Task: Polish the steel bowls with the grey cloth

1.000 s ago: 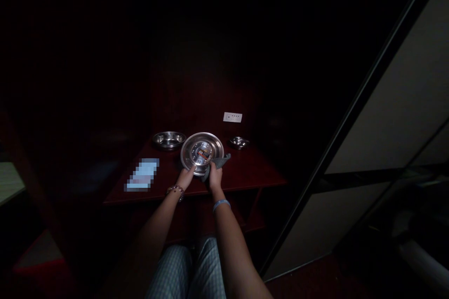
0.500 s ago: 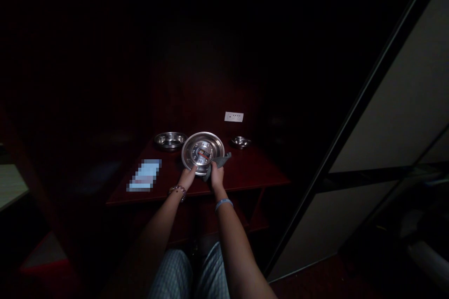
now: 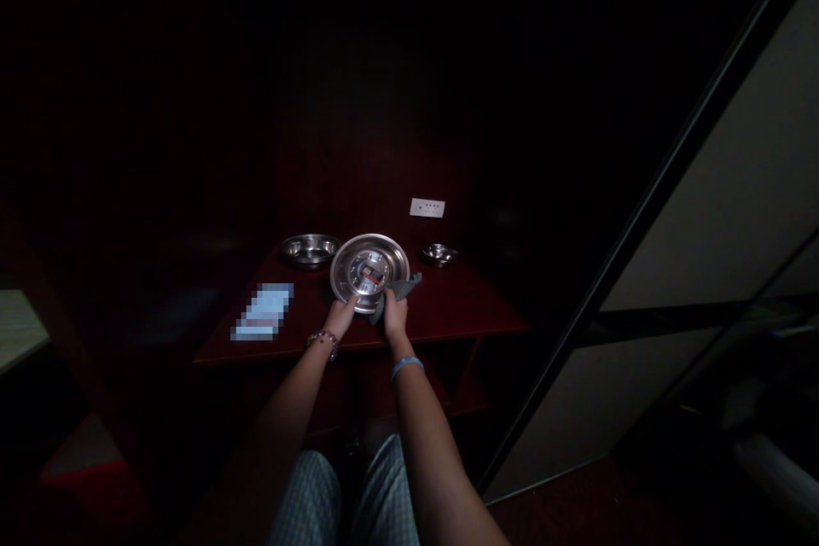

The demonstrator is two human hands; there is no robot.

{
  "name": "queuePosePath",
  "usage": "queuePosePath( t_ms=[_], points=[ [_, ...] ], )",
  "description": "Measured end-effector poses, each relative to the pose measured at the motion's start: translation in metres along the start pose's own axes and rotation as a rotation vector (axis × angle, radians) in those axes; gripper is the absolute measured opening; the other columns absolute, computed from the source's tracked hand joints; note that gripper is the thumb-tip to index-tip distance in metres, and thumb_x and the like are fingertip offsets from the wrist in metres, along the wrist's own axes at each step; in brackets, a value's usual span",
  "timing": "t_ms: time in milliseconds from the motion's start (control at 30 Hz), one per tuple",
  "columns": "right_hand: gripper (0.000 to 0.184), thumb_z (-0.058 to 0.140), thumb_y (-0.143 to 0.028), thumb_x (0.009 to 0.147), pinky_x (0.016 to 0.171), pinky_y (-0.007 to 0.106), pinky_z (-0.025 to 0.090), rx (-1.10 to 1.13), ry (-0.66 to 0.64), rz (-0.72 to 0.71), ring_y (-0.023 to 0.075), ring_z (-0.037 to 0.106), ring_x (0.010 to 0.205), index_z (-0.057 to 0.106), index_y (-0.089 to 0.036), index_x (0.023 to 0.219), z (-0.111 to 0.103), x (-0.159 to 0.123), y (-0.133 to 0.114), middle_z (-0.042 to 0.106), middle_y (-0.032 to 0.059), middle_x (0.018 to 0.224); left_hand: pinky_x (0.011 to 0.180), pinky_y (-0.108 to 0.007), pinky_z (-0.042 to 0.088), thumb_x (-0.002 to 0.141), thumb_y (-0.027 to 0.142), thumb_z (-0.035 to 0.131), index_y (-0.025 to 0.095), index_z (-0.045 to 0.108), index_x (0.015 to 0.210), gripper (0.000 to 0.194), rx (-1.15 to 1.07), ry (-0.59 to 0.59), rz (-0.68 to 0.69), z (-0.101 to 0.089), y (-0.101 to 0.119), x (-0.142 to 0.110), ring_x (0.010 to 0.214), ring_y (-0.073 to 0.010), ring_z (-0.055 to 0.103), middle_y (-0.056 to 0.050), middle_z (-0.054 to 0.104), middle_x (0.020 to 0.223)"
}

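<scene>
A round stainless steel basin (image 3: 362, 260) with a label on its bottom is tilted toward me above the desk. My left hand (image 3: 341, 316) grips its lower left rim, thumb on the inside. At the lower right rim, my right hand (image 3: 395, 313) is closed on a grey cloth (image 3: 404, 286), pressing it against the basin. The fingers behind the rim are hidden. Behind and to the left rests another steel basin (image 3: 310, 251). A smaller steel bowl (image 3: 439, 254) sits to the right.
The dark red desk (image 3: 473, 307) has an open shelf below. A blurred-out bright rectangle (image 3: 264, 311) lies on its left part. A white socket panel (image 3: 427, 207) is on the back wall. Pale panels (image 3: 710, 179) stand at the right.
The view has tipped slightly, so everything sits a little higher. Both hands keep their hold on the basin and cloth, with hardly any shift between them.
</scene>
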State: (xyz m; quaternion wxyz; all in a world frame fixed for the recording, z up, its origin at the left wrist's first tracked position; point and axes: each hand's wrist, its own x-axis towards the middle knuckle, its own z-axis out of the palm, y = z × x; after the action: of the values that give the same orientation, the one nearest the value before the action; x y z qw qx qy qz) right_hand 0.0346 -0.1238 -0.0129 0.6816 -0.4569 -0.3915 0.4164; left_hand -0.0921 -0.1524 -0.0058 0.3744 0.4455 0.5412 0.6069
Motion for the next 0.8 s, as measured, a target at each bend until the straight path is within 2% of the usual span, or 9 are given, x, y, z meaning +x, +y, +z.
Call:
queuePosePath(
  t_ms=[133,367,633,800],
  points=[
    [0.02,0.07,-0.035,0.076,0.073,0.026,0.052,-0.013,-0.03,0.014,0.0234,0.076,0.085,0.077,-0.017,0.08,0.0,-0.002,-0.003,0.082,0.0053,0.081,0.119,-0.041,0.048,0.092,0.025,0.065,0.014,0.08,0.113,0.028,-0.058,0.029,-0.026,0.0,0.002,0.0,0.13,-0.0282,0.071,-0.012,0.082,0.122],
    [0.019,0.07,-0.034,0.077,0.073,0.027,0.052,-0.025,-0.005,0.042,0.0244,0.076,0.087,0.077,-0.017,0.08,0.0,-0.004,-0.008,0.082,0.0058,0.081,0.12,-0.04,0.046,0.086,0.03,0.071,0.013,0.078,0.12,0.038,-0.094,0.025,0.022,0.002,0.006,0.0,0.135,-0.0285,0.067,-0.014,0.078,0.131],
    [0.015,0.066,-0.03,0.079,0.073,0.029,0.053,-0.066,0.072,0.035,0.027,0.077,0.088,0.075,-0.018,0.075,0.0,-0.007,-0.014,0.082,0.0085,0.082,0.107,-0.037,0.054,0.079,0.028,0.069,0.01,0.078,0.102,0.03,0.016,0.039,0.041,0.0,0.005,0.001,0.124,-0.032,0.072,-0.018,0.082,0.113],
    [0.017,0.067,-0.032,0.079,0.072,0.028,0.053,-0.038,0.048,0.028,0.0262,0.076,0.087,0.076,-0.017,0.078,-0.001,-0.005,-0.011,0.082,0.0082,0.083,0.105,-0.038,0.055,0.078,0.035,0.071,0.014,0.078,0.097,0.029,0.049,0.033,0.053,0.0,0.003,0.001,0.119,-0.0323,0.074,-0.017,0.083,0.107]
  ],
)
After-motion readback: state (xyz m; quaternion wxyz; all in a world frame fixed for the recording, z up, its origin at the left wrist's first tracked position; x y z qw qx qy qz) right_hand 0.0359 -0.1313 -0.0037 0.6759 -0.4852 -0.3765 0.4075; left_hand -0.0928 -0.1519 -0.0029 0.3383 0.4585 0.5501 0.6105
